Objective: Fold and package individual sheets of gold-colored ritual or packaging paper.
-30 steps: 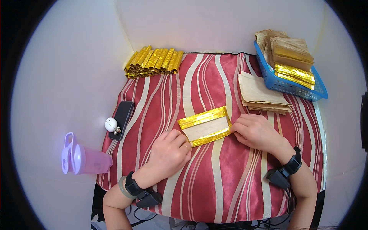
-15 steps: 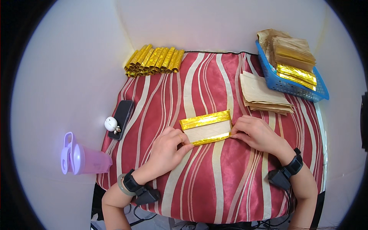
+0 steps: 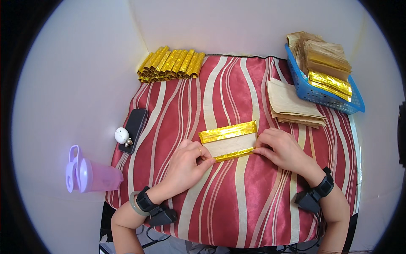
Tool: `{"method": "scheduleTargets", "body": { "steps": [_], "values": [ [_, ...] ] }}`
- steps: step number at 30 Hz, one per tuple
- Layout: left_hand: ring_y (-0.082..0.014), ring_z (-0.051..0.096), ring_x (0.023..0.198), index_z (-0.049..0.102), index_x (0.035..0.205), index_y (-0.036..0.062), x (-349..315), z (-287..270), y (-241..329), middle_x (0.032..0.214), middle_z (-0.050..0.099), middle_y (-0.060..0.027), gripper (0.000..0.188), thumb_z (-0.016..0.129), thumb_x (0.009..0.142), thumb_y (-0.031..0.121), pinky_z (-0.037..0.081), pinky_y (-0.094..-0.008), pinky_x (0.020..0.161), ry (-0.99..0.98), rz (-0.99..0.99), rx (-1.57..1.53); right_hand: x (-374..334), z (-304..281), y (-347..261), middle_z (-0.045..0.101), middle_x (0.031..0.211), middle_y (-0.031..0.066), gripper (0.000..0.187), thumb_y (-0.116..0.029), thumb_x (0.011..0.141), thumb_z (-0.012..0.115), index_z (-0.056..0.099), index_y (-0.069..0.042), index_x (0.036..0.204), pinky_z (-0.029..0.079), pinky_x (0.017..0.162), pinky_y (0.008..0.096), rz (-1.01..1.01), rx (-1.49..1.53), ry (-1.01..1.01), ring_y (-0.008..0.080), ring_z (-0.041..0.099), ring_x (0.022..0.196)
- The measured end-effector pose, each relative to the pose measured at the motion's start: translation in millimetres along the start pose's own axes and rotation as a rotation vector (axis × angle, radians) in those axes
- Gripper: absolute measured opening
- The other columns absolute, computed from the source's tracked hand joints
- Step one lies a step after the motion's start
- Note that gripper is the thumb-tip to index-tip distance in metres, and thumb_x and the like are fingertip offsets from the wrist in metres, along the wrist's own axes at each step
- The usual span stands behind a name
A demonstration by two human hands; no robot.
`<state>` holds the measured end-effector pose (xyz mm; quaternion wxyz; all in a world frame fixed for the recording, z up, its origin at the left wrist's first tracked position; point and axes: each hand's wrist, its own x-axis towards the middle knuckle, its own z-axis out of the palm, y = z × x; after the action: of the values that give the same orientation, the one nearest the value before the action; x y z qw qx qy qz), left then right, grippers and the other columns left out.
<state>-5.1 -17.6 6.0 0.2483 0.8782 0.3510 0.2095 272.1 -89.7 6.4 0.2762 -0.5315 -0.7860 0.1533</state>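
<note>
A sheet of gold foil paper (image 3: 230, 145) lies on the striped cloth in front of me, pale side up. Its far edge is folded over in a wide gold band, and a narrower gold fold runs along the near edge. My left hand (image 3: 188, 166) pinches the near left corner between thumb and fingers. At the near right corner, my right hand (image 3: 281, 148) grips the same fold with thumb and fingertips. Both wrists carry black straps with a small box.
Rolled gold paper tubes (image 3: 171, 63) are stacked at the far left. A blue basket (image 3: 325, 99) of folded papers stands far right, beside loose tan sheets (image 3: 294, 103). To the left are a phone (image 3: 136, 127), a white round gadget (image 3: 122, 135) and a purple bottle (image 3: 95, 174).
The narrow near fold looks slightly wider and turned further over the pale side. Both hands keep their hold on its corners, and the whole view has shifted a little.
</note>
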Motion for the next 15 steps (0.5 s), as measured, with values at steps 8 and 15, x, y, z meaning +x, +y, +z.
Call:
{"method": "scheduleTargets", "body": {
  "steps": [8, 15],
  "values": [
    [-0.0245, 0.052, 0.084, 0.062, 0.077, 0.0039, 1.2, 2.9, 1.4, 0.082, 0.058, -0.0067, 0.017, 0.076, 0.078, 0.014, 0.043, -0.0361, 0.074, 0.020, -0.035, 0.042, 2.5, 1.9, -4.5, 0.061, 0.080, 0.0099, 0.013, -0.009, 0.083, 0.072, 0.060, -0.004, 0.085, 0.048, 0.069, 0.0388, 0.083, 0.023, 0.018, 0.0281, 0.060, 0.078],
    [-0.0258, 0.052, 0.085, 0.061, 0.078, 0.0044, 2.3, 3.9, 2.5, 0.083, 0.057, -0.0077, 0.017, 0.076, 0.077, 0.014, 0.043, -0.0373, 0.075, 0.024, -0.028, 0.064, 2.4, 2.2, -7.5, 0.063, 0.082, 0.0115, 0.013, -0.007, 0.082, 0.070, 0.059, -0.003, 0.086, 0.048, 0.071, 0.0417, 0.124, -0.007, 0.013, 0.0309, 0.061, 0.082]
  ]
}}
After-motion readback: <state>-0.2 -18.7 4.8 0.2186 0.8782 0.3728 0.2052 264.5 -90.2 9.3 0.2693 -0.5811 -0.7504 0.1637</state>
